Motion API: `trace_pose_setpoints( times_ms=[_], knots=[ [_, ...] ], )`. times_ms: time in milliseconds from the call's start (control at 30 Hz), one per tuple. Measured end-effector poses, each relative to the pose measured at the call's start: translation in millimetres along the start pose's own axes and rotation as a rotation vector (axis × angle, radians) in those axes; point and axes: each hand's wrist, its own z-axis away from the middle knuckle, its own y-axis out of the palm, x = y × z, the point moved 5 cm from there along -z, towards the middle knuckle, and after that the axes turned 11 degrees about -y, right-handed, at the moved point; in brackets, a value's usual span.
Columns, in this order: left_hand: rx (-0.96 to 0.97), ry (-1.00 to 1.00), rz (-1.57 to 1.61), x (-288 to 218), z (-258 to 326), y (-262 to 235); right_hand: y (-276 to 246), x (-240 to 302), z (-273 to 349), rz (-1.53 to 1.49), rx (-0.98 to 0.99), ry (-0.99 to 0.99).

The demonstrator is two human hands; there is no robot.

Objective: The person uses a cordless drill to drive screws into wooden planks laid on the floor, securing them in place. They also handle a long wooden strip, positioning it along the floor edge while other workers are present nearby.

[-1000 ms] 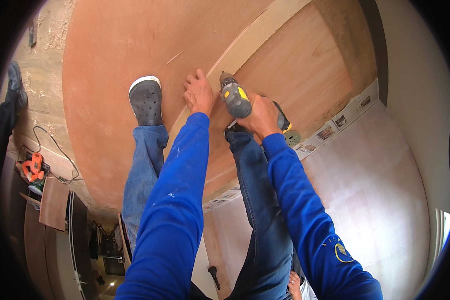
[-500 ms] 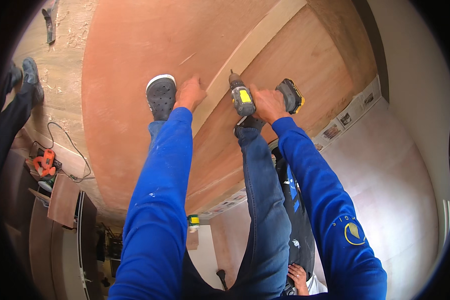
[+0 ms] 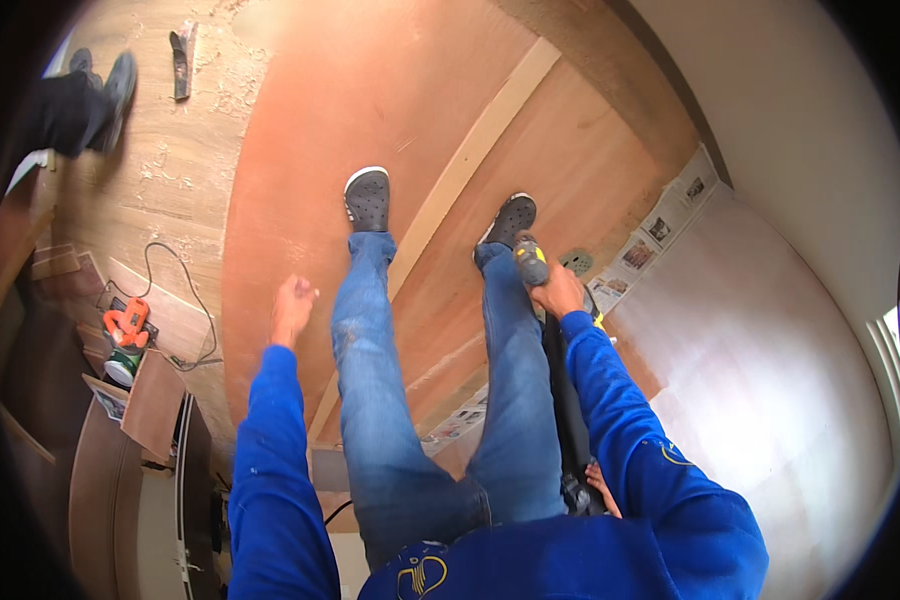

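My right hand (image 3: 560, 292) is wrapped around a cordless drill (image 3: 531, 262), held beside my right leg near the shoe. My left hand (image 3: 293, 308) is over the reddish plywood sheet (image 3: 290, 190), left of my left leg, its fingers curled together; whether something small is in them I cannot make out. A pale wooden strip (image 3: 475, 150) runs diagonally across the plywood, between my two dark clogs (image 3: 368, 200). A small dark spot shows on the strip's far part.
An orange power tool (image 3: 127, 322) with a cord lies at left beside a green can (image 3: 122, 368). A dark hand tool (image 3: 180, 65) lies among wood shavings. Newspaper sheets (image 3: 635, 255) line the right edge. Another person's legs (image 3: 75, 112) are far left; a co-worker's hand (image 3: 600, 488) is near my right hip.
I have straightened up. My left hand has drawn back from beside the strip toward the near left. The drill has come away from the strip, back and right, in my right hand.
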Motion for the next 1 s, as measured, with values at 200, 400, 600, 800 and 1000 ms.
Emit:
trace_pose_setpoints(
  times_ms=[200, 400, 600, 800, 1000],
  knots=[
    [0.089, -0.103, 0.335, 69.7, 83.8, -56.8, -26.3, -6.5, 70.7, -0.058, -0.161, 0.090],
    [0.083, -0.136, 0.460, 118.0, 124.4, -69.4, -28.9, 12.1, 108.9, -0.128, -0.181, 0.061],
    [0.083, -0.119, 0.612, 127.3, 206.3, -76.5, -68.8, 69.7, 146.0, -0.209, -0.227, -0.008],
    [0.024, -0.282, 0.746, 140.3, 299.8, -96.3, -97.4, 96.6, 180.3, -0.246, -0.235, -0.071],
    [-0.026, -0.261, 0.868, 156.2, 381.4, -75.4, -125.9, 124.7, 201.8, -0.191, -0.021, -0.141]
  ],
)
